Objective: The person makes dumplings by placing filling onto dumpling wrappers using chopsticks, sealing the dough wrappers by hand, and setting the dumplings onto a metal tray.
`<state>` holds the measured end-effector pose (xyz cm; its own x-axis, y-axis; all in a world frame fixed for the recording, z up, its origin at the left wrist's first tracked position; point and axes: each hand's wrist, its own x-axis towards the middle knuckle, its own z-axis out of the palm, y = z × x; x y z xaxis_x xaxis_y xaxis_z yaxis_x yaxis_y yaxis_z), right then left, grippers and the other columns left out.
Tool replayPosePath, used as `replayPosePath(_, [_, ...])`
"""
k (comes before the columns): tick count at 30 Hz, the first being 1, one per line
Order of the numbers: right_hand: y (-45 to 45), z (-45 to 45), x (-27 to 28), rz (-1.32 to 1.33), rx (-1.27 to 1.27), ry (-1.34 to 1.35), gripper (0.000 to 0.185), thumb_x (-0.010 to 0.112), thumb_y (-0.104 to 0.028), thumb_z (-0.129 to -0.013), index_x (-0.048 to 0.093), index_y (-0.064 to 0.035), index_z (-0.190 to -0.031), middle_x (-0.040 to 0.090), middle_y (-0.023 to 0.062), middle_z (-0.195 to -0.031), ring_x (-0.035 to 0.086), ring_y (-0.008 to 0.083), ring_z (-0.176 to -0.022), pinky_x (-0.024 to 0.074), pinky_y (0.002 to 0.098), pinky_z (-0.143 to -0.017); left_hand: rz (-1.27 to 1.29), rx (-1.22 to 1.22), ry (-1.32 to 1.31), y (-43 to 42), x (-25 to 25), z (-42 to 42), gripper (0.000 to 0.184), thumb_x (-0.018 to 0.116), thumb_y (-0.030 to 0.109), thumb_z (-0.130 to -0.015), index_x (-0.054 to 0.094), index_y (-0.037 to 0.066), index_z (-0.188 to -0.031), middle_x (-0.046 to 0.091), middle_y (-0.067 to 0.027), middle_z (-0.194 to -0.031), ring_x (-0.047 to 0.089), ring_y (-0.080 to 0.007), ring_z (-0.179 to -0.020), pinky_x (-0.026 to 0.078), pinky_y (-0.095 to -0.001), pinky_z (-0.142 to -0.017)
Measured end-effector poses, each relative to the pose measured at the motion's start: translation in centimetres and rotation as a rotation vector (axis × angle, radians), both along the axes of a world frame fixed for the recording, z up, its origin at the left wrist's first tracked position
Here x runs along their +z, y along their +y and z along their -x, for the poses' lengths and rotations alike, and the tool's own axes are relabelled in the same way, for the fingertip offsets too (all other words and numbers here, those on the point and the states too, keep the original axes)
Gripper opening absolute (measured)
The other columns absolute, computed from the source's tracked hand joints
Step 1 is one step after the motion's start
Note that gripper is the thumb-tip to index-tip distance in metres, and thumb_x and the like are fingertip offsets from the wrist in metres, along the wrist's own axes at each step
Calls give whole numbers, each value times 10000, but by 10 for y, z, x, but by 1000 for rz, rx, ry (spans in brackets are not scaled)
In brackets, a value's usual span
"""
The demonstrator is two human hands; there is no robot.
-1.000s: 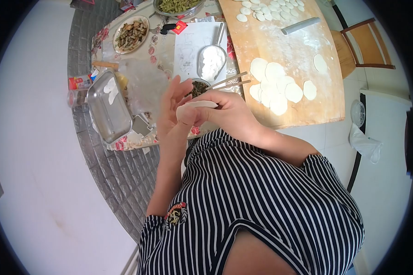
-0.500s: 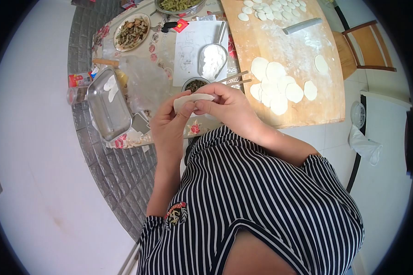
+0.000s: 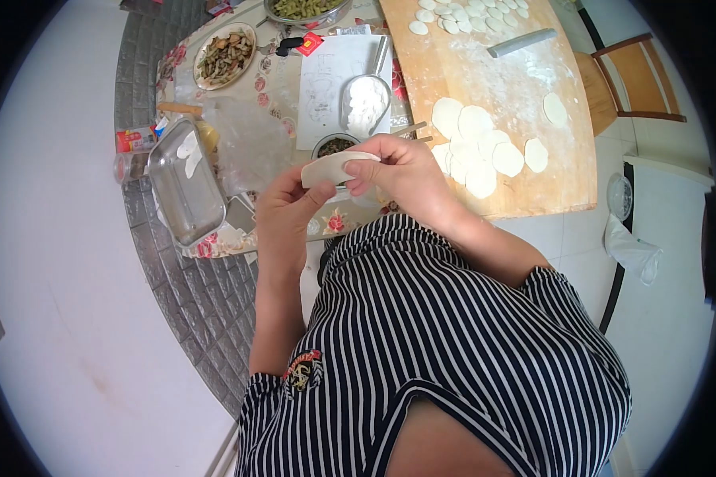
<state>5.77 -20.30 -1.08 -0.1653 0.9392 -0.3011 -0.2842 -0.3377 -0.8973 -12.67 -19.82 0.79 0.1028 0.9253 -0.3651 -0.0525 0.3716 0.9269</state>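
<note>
A folded dumpling (image 3: 331, 168), pale and half-moon shaped, is held up between both hands near the table's front edge. My left hand (image 3: 286, 205) pinches its left end between thumb and fingers. At the right end, my right hand (image 3: 406, 171) grips the dough edge with its thumb on the near face. Just behind sits a bowl of dark filling (image 3: 336, 145), partly hidden by my hands. Chopsticks (image 3: 408, 129) stick out past my right hand. A metal tray (image 3: 189, 187) at the left holds a couple of white dumplings (image 3: 189, 153).
Round wrappers (image 3: 477, 143) lie overlapping on a floured wooden board (image 3: 525, 195) at right, with small dough discs (image 3: 476, 16) and a grey rolling bar (image 3: 521, 43) farther back. A scoop of flour (image 3: 366, 103), a plate of food (image 3: 225, 56) and a bowl of green pieces (image 3: 306, 8) stand behind.
The right thumb and fingers have shifted along the dumpling's edge toward its right end, and more of its near face shows. My left hand has moved slightly left and down.
</note>
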Motion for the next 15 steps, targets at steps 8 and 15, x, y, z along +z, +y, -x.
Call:
replayPosePath(8, [0,1,7,-43,72,-17,191,639,-110,-905,655,34,-1030,688,58,-859,651,97,-778,524,232,-719,22,-60,33,1,3,-9,263,723,93,-855,652,-16,-1083,681,-53,-963,617,-100,-870,485,-229,-772])
replayPosePath(15, [0,-1,7,-32,63,-64,188,642,-112,-902,663,30,-1024,687,55,-847,650,95,-765,521,233,-715,56,-3,41,0,0,-6,251,698,81,-868,661,-35,-1088,690,-82,-925,646,-131,-809,516,-249,-765])
